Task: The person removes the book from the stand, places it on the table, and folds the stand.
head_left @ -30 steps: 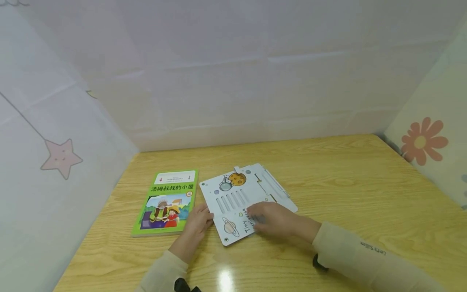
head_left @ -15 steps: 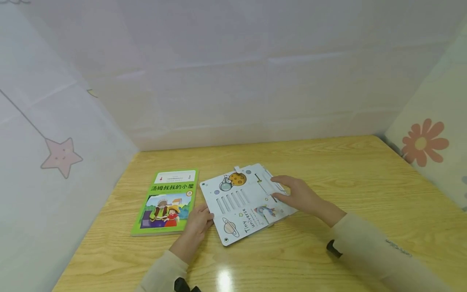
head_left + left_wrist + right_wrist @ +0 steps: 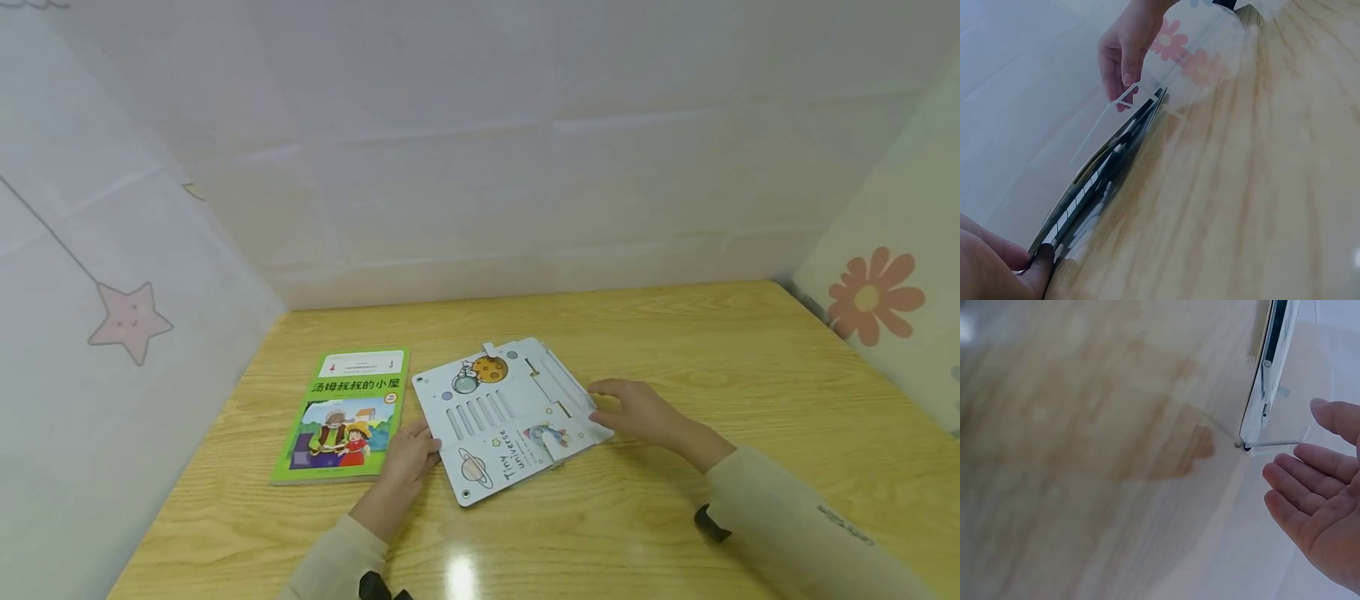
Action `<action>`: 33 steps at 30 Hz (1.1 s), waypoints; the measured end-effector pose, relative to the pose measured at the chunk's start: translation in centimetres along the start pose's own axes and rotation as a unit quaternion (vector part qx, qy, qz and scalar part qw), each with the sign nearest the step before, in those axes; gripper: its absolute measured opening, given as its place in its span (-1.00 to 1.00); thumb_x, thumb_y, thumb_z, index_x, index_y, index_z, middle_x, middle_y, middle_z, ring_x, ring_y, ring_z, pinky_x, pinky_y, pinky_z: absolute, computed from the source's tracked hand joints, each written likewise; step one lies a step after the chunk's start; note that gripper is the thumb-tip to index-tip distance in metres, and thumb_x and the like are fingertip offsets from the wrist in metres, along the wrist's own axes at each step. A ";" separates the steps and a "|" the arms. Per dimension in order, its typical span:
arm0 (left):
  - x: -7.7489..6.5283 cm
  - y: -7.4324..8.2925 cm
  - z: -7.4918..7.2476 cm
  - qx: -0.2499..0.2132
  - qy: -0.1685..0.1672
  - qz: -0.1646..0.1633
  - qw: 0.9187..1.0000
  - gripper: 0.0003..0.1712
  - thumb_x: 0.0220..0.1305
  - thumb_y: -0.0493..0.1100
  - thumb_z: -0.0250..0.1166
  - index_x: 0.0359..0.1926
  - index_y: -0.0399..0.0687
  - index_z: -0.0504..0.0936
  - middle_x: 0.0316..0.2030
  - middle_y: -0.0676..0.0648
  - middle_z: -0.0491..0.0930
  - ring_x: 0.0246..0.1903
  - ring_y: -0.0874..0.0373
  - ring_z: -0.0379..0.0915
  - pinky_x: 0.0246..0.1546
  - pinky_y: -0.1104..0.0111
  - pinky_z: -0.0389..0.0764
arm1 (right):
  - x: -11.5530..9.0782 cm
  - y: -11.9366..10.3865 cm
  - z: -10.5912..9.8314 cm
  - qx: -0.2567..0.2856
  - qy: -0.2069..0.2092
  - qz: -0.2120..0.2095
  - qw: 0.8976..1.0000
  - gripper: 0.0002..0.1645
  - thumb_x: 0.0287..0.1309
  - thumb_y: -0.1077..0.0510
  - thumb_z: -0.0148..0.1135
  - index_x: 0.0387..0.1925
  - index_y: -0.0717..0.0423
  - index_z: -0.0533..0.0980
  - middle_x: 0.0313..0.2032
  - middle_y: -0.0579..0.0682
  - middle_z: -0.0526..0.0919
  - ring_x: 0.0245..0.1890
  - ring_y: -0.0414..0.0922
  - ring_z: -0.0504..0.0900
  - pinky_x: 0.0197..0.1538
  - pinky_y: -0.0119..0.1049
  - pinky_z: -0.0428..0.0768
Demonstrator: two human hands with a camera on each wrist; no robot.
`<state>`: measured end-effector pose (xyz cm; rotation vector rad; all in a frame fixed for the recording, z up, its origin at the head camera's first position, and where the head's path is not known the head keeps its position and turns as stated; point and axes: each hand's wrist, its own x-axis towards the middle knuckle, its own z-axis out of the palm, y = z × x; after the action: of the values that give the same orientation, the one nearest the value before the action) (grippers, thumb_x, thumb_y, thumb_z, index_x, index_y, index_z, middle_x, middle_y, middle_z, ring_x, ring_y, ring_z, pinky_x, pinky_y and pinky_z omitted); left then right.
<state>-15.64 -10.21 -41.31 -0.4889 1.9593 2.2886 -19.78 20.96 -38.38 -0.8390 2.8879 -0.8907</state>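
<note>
A white book stand (image 3: 442, 392) printed with planets, an astronaut and "Tiny universe" lies folded flat on the table. My left hand (image 3: 408, 460) grips its left edge; in the left wrist view the thumb and fingers pinch that edge (image 3: 1044, 250). At the right side, my right hand (image 3: 647, 414) is beside a thin ledge (image 3: 1272, 442) that sticks up from the stand. The right fingers (image 3: 1310, 481) are nearly straight, close to the ledge, with the thumb apart. Whether a fingertip touches it, I cannot tell.
A green picture book (image 3: 341, 429) with Chinese lettering lies left of the stand, close to my left hand. The wooden table (image 3: 750, 375) meets a pale cloth wall (image 3: 487, 192) at the back. Printed cloth also hangs at both sides.
My right hand has moved right and away from the stand's printed lower part, past the ledge area to its right edge, uncovering the rocket picture. My left hand and the stand have stayed.
</note>
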 end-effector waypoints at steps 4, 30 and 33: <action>0.1 -0.2 0.0 0.000 0.001 0.004 1.000 -0.46 0.03 -0.58 -0.07 0.11 -0.57 0.12 0.07 -0.45 0.19 0.04 -0.18 0.20 -0.03 0.20 0.34 | 0.0 0.1 0.1 0.001 -0.007 0.006 1.000 -0.60 0.03 0.24 0.14 -0.06 0.37 0.41 -0.09 0.26 0.47 -0.05 0.15 0.40 -0.08 -0.02 0.41; 0.0 0.1 0.0 0.005 0.001 -0.002 1.000 -0.47 0.05 -0.57 -0.06 0.12 -0.57 0.13 0.07 -0.44 0.20 0.04 -0.16 0.20 -0.03 0.21 0.34 | 1.6 0.1 0.7 -0.090 0.048 -0.007 0.995 -0.89 -0.03 0.33 0.16 -0.40 0.29 0.56 -0.47 0.03 0.59 -0.55 -0.25 0.47 -0.51 -0.40 0.48; -0.1 0.1 0.0 0.005 0.000 -0.002 1.000 -0.47 0.05 -0.57 -0.06 0.11 -0.56 0.13 0.07 -0.43 0.20 0.03 -0.16 0.21 -0.03 0.21 0.35 | 1.7 0.1 0.6 -0.101 0.044 -0.004 0.994 -0.90 -0.03 0.31 0.16 -0.42 0.27 0.56 -0.49 0.01 0.59 -0.59 -0.27 0.43 -0.54 -0.41 0.45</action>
<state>-15.62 -10.19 -41.16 -0.4904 1.9662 2.2757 -21.19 19.82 -38.68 -0.8445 3.0932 -0.6579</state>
